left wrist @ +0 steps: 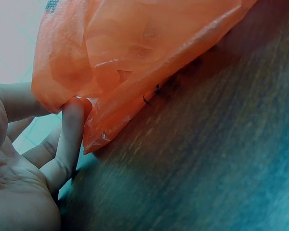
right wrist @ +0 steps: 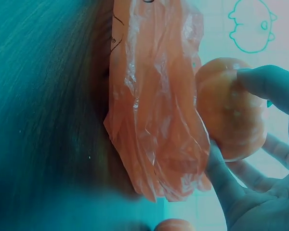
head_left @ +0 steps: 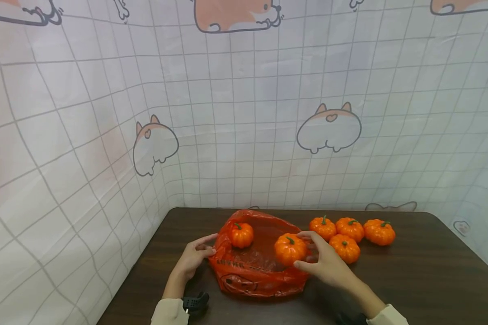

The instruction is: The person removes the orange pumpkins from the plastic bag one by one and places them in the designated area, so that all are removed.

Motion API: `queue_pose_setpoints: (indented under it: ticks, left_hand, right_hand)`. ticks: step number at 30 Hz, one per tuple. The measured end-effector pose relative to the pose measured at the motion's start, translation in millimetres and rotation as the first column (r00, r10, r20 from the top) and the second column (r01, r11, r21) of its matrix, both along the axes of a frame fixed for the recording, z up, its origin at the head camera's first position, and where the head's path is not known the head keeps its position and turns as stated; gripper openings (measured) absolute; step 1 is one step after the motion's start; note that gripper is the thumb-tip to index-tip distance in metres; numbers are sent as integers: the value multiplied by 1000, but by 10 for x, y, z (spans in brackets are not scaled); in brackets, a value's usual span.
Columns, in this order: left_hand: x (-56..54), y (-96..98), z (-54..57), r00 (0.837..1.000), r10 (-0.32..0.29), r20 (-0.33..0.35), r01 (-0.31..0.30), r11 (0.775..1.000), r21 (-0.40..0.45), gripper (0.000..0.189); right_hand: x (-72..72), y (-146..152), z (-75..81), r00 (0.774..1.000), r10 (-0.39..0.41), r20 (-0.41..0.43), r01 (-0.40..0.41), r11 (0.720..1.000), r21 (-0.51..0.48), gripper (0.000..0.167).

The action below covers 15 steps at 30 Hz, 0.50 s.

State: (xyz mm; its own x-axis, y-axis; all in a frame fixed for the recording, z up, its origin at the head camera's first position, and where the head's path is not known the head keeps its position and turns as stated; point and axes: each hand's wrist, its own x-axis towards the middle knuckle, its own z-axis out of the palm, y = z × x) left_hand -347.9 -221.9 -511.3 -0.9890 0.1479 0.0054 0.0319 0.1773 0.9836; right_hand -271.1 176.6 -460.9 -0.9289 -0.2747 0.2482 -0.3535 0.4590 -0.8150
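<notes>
A red plastic bag (head_left: 264,286) with printed black marks lies open on the table. Inside it, at the left, sits a small orange pumpkin (head_left: 241,235) with a green stem. My left hand (head_left: 192,258) pinches the bag's left edge; the left wrist view shows the fingers at a fold of the film (left wrist: 77,72). Between thumb and fingers, my right hand (head_left: 329,267) holds another small pumpkin (head_left: 289,249) over the right side of the bag's mouth. In the right wrist view this pumpkin (right wrist: 229,113) is just beyond the crumpled bag side.
Several more small pumpkins (head_left: 344,248) are grouped on the dark wooden table (head_left: 423,280), to the right of the bag and beyond my right hand. A white gridded cloth (head_left: 244,158) with cartoon dogs hangs behind the table and along its left side.
</notes>
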Motion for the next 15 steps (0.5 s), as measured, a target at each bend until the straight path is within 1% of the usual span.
queue_pose_setpoints:
  ticks: [8, 15]
  left_hand:
    - [7, 1, 8, 1000, -5, 0, 5, 1000, -8, 48]
    - [6, -10, 17, 1000, -10, 1, 10, 1000, -11, 48]
  right_hand:
    - [52, 93, 53, 999, 6, 53, -4, 1000, -30, 66]
    - [45, 120, 76, 998, 2, 61, -1, 1000, -15, 66]
